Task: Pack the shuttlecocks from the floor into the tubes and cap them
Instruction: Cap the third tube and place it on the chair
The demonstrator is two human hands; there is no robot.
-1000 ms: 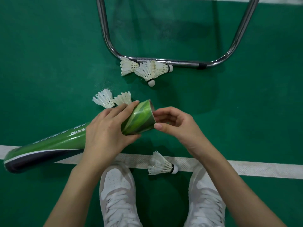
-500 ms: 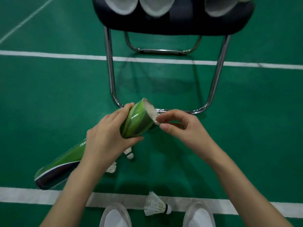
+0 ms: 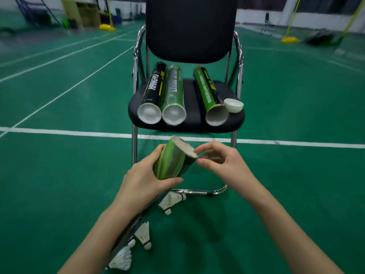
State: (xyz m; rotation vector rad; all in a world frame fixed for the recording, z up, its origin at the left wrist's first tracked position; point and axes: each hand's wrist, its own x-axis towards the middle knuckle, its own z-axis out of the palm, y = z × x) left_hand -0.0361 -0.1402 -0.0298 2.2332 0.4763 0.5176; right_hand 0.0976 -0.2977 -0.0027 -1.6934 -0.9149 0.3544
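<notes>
The left hand [image 3: 142,180] grips a green tube [image 3: 171,161] near its open mouth, angled up toward the chair [image 3: 187,117]. The right hand [image 3: 221,163] pinches the tube's rim with curled fingertips. Shuttlecocks [image 3: 143,234] lie on the floor [image 3: 276,194] below the left forearm. Three tubes [image 3: 173,95] lie side by side on the chair seat, with a white cap [image 3: 234,105] at its right front corner.

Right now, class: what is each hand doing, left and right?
Left hand: closed around the green tube, holding it near its open end.
Right hand: fingers curled at the tube's rim; whether they pinch anything cannot be told.
</notes>
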